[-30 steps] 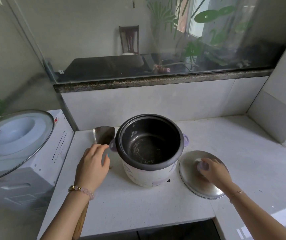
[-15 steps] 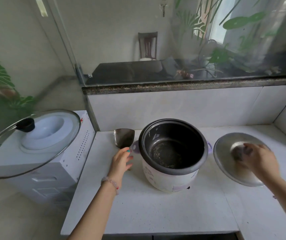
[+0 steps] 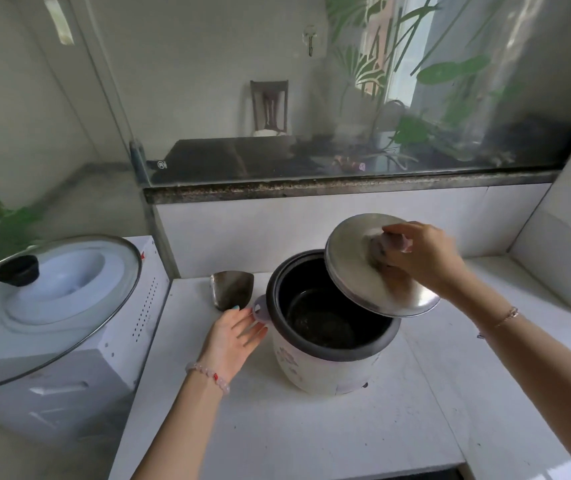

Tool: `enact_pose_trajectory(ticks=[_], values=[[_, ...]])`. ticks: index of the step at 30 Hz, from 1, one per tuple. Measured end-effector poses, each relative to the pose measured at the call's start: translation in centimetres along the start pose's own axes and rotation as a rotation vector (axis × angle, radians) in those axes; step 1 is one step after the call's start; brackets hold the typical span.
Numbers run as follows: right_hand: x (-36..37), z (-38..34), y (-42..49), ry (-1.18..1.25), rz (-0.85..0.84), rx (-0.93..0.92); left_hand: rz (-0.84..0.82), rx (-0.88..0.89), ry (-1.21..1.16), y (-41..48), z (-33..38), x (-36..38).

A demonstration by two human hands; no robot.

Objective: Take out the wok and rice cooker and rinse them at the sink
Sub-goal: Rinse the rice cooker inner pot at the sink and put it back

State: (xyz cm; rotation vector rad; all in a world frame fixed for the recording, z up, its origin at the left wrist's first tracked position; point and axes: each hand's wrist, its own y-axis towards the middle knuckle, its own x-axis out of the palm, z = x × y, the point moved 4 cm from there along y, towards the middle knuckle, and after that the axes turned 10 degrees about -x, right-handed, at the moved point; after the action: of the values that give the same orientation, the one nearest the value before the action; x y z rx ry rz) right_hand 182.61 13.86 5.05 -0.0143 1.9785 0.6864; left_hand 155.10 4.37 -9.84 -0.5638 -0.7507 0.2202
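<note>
The right hand pinches the knob of the metal lid and holds it tilted in the air, its low edge hanging over the far right rim of the rice cooker. The lid looks thin and light, stiff steel, and one hand on the centre knob is plenty, though a smooth knob could slip from wet fingers. The cooker itself stands on the white bench, directly below and left of that hand, its dark inner pot open and apparently empty. The left hand is spread flat and holds nothing, fingertips just touching the pale side handle on the cooker's near left. That handle and its twin on the far side, which the lid hides, are the places to grip: the body is a bulky drum with smooth painted walls, probably moderate in weight, and awkward to hug. The inner pot should lift out by its rim, and I'd judge it the part to rinse. Just beyond the left hand's fingers lies a steel spatula. Well off to that hand's left, a glass lid rests on a white appliance. No wok or sink is in view.
</note>
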Motion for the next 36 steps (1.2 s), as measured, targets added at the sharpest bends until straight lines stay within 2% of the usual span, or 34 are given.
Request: enact_pose_trajectory(ticks=[4,8,19,25,29,31,33,36], values=[[3.5,-2.8,-0.3,0.023,-0.137,-0.077,-0.014,-0.012,-0.001,0.2,0.1,-0.5],[5.5,-4.0,-0.8,0.088,-0.204,-0.100,-0.021,-0.013,0.019,0.4,0.1,-0.8],[7.4,-4.6,-0.9,0.105,-0.202,-0.165,0.022,0.021,0.135,1.1,0.4,-1.8],[7.5,-4.4,-1.5,0.119,-0.101,-0.138,0.031,0.023,0.158,1.3,0.3,-2.0],[7.9,-3.9,-1.0,0.141,-0.217,-0.091,0.031,0.009,0.152,1.5,0.3,-2.0],[7.8,-3.5,-0.9,0.225,-0.278,-0.100,0.039,0.000,0.145,1.5,0.2,-2.0],[6.8,-2.3,-1.0,0.421,-0.215,-0.025,0.047,-0.001,0.144,1.5,0.2,-2.0],[5.2,1.8,-1.5,0.584,0.028,0.209,0.061,0.004,0.151,1.5,0.4,-2.0]])
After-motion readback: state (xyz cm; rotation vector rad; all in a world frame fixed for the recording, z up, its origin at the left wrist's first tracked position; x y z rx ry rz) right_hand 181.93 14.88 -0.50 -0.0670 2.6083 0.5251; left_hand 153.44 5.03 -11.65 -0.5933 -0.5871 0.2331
